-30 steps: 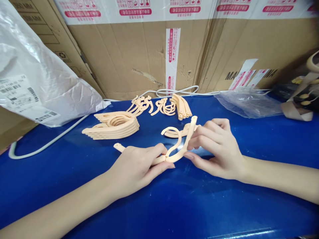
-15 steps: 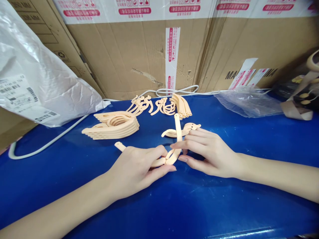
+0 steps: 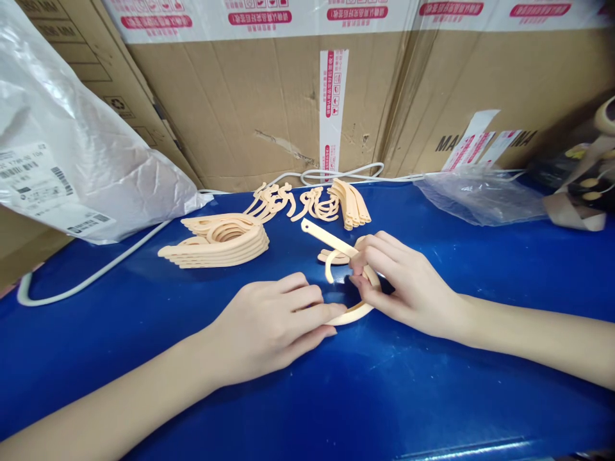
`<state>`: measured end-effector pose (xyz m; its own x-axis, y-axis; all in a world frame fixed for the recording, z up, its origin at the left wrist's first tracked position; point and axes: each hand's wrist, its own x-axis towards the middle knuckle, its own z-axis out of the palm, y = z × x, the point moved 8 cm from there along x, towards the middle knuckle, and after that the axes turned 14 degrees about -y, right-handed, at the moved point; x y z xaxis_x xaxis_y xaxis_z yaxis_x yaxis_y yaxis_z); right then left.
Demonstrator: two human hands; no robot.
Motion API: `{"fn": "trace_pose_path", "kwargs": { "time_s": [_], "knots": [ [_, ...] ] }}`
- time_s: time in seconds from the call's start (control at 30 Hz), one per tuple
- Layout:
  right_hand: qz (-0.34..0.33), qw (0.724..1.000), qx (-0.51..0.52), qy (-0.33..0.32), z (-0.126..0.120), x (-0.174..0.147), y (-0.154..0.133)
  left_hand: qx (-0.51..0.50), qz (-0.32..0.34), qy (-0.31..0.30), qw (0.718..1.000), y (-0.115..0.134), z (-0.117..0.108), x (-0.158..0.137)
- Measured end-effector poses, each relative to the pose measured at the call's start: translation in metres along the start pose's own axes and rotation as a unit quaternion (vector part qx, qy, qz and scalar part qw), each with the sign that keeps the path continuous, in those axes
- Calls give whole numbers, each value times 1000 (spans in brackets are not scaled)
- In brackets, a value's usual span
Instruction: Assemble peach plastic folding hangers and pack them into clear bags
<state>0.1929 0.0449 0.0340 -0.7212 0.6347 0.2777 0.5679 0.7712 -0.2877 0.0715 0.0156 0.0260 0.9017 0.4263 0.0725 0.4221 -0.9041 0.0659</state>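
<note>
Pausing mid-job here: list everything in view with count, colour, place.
held hanger: one, cream, between both hands
folded pieces: one stack, cream, left of centre
hook pieces: several, cream, back centre
curved arms: one bundle, cream, right of hook pieces
partly hidden item: count unclear, cream, beyond held hanger
bag: one, silvery, left
clear bag: one, transparent, back right
dark item: count unclear, black, far right
ribbon: one, beige, far right
cable: one or more, white, back and left
boxes: several, brown, behind table
table: one, blue, beneath
left hand: one, on held hanger
right hand: one, on held hanger
</note>
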Motion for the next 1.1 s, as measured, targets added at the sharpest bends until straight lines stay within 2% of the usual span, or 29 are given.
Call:
{"fn": "trace_pose_path", "kwargs": {
  "time_s": [0.17, 0.47, 0.67, 0.8, 0.87, 1.0, 1.1],
  "knots": [
    [-3, 1000, -8, 2, 2, -1, 3, -23, -26, 3, 999, -8, 1, 1],
    [25, 999, -29, 6, 4, -1, 7, -36, -86, 45, 995, -19, -4, -3],
    [42, 997, -24, -66, 11, 3, 8, -47, -73, 18, 996, -14, -1, 0],
    [34, 997, -37, -56, 9, 3, 5, -38, -64, 9, 997, -13, 2, 0],
    [10, 998, -51, -37, 6, 2, 0, -47, -63, 5, 997, -14, 4, 0],
    [-93, 989, -112, 3, 1, -3, -21, -119, -69, 27, 990, -15, 2, -1],
    [-158, 976, -145, -22, 7, -6, -32, -180, -104, 78, 975, -22, -9, 1]
  ]
}}
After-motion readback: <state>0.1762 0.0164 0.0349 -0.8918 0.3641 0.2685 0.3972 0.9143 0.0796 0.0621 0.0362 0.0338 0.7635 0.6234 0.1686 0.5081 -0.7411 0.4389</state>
